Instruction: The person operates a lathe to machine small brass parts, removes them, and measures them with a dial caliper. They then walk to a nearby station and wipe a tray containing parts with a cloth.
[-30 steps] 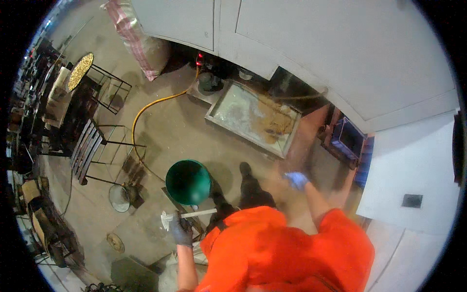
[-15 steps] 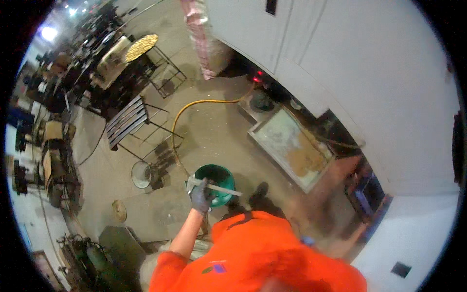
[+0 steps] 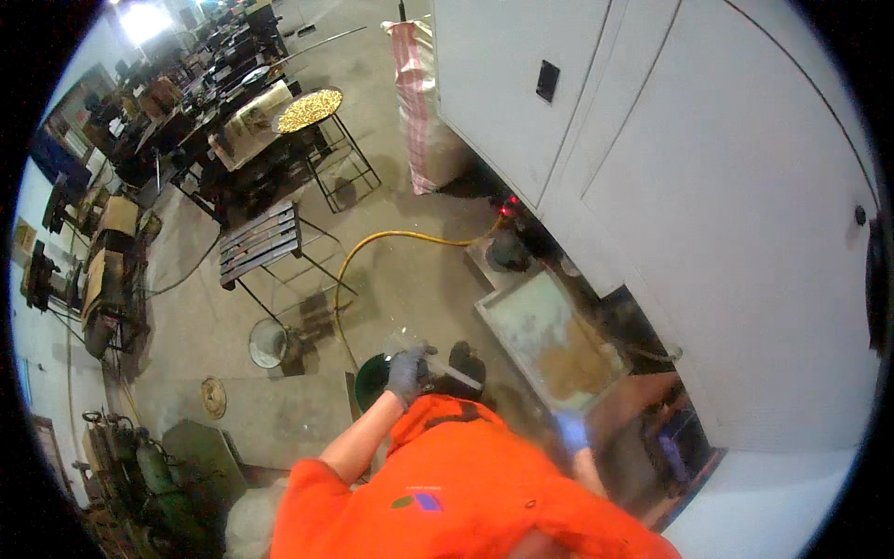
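Observation:
My left hand [image 3: 406, 374], in a grey glove, is closed around a metal caliper [image 3: 459, 374]. The caliper's bar sticks out to the right, and its other end is blurred past the fingers. Partly hidden behind this hand is a green bucket [image 3: 369, 382] on the floor. My right hand [image 3: 572, 431], in a blue glove, is by the near end of a shallow rectangular tray [image 3: 523, 361]. Motion smears its fingers, so whether it holds anything is unclear. Pale liquid and a brown patch show inside the tray.
A yellow hose [image 3: 391, 235] curves across the floor. A slatted stool [image 3: 261, 244], a pale bucket [image 3: 268, 343] and a stand with a round tray of gold-coloured pieces [image 3: 312, 110] are to the left. A large grey cabinet [image 3: 652, 186] rises on the right, beside a woven sack [image 3: 416, 112].
The view has shifted. My left hand has moved right relative to the green bucket, still holding the caliper. My right hand has come into view near the tray.

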Tool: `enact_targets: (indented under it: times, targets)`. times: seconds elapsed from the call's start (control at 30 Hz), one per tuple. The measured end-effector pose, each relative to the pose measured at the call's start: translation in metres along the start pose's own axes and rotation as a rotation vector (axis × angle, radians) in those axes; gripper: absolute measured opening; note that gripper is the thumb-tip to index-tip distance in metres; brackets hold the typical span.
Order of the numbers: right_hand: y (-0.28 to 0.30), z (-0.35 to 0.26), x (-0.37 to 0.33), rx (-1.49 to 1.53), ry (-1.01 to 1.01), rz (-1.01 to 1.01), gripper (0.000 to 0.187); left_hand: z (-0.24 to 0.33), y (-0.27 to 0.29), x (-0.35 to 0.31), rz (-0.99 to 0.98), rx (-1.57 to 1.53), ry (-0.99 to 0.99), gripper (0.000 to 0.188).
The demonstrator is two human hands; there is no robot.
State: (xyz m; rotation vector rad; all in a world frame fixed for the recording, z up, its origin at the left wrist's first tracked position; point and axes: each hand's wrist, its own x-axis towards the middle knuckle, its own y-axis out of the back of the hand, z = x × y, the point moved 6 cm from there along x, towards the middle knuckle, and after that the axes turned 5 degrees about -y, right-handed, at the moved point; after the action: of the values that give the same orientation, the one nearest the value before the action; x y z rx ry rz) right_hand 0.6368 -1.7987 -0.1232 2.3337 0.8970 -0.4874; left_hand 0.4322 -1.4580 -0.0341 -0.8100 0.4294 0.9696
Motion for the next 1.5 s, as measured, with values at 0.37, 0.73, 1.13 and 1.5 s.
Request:
enact_targets:
  times: [0.37,0.73,1.13,1.5]
  targets:
    - [-0.181,-0.316,0.07,-0.119,0.326,-0.696,0.028,0.07,-0.026,0.091,-0.085,-0.19,-0.152,0.015]
    - [-0.338,-0.502,0.231,-0.476,0.466,-0.529,0.028,0.245,0.078,0.218,0.006,-0.227,-0.06,0.023]
    - [-0.466,-0.632,0.461,-0.433,0.098,-0.659,0.03,0.401,0.185,0.288,0.209,-0.581,-0.182,0.038]
    - [-0.617,-0.884,0.602,-0.673,0.479,-0.652,0.042,0.594,0.243,0.416,0.398,-0.552,-0.49,0.036]
